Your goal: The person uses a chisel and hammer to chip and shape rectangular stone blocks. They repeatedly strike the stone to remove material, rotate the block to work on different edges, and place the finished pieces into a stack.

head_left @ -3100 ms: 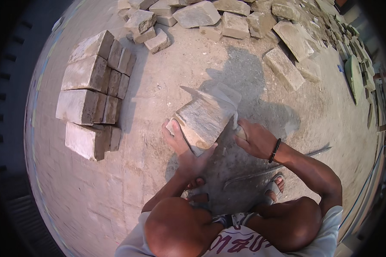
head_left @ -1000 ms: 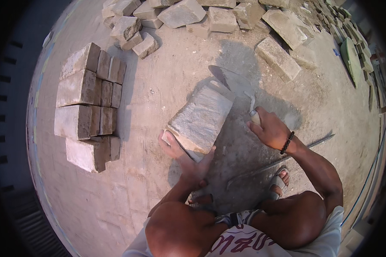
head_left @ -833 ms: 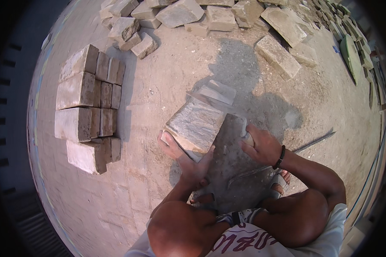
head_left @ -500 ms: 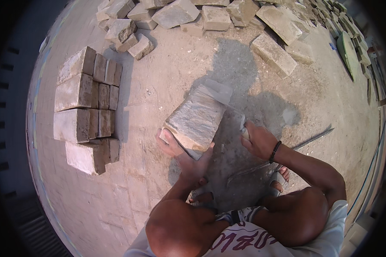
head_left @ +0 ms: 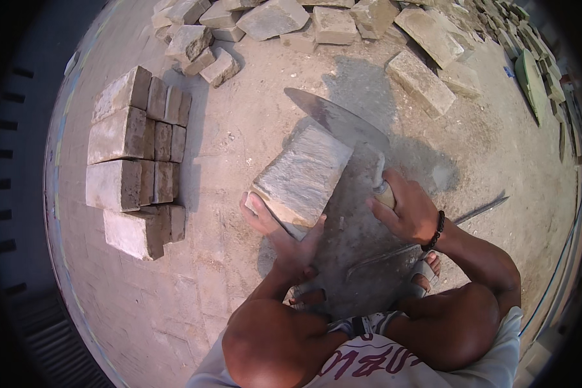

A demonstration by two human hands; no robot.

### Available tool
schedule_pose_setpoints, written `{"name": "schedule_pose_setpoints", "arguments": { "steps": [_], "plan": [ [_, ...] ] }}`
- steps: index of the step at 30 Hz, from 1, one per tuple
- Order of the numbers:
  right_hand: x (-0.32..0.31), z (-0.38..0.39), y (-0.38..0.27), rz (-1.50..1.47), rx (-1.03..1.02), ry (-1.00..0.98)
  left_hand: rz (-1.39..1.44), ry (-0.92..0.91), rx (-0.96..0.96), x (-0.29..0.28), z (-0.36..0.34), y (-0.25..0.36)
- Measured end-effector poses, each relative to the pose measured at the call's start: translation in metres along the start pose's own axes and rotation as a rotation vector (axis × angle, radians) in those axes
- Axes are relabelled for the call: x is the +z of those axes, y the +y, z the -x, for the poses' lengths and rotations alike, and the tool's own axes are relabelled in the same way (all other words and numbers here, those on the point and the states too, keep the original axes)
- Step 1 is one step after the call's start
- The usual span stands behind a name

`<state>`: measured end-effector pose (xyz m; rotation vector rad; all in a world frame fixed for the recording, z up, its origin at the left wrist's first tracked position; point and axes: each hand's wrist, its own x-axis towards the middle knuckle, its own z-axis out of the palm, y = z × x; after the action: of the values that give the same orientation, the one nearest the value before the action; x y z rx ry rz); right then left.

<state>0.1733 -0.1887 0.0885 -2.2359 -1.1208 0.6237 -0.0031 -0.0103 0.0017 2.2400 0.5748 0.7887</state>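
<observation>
In the middle of the head view, a rough-faced brick (head_left: 303, 169) is held tilted by my left hand (head_left: 280, 237), whose fingers and thumb grip its near end. My right hand (head_left: 410, 205) is wrapped round the wooden handle of a trowel (head_left: 340, 119). The trowel's pointed metal blade lies beyond the far end of the brick, its tip toward the upper left. From this angle I cannot tell whether blade and brick touch.
On the left stands a stack of bricks (head_left: 119, 134) in rows. A loose heap of bricks (head_left: 273, 19) lies at the far side, spreading right. A single brick (head_left: 421, 84) lies before it. Near my right foot is a thin metal bar (head_left: 481, 208).
The trowel has swung away from the brick's far edge, its blade turned more into view. My right hand has shifted slightly right. My left hand still holds the brick.
</observation>
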Motion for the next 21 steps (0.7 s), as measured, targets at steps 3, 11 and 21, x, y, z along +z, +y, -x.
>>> {"name": "schedule_pose_setpoints", "arguments": {
  "steps": [3, 11, 21],
  "plan": [
    [0.017, 0.011, 0.006, 0.084, -0.029, -0.156, -0.009, 0.000, -0.002, 0.002, 0.001, -0.002],
    [0.009, 0.014, -0.001, -0.022, -0.020, -0.028, -0.005, 0.022, 0.019, 0.007, -0.002, 0.007],
    [0.011, 0.006, 0.019, 0.034, -0.003, -0.088, 0.000, -0.003, 0.026, 0.005, 0.002, 0.003]
  ]
}}
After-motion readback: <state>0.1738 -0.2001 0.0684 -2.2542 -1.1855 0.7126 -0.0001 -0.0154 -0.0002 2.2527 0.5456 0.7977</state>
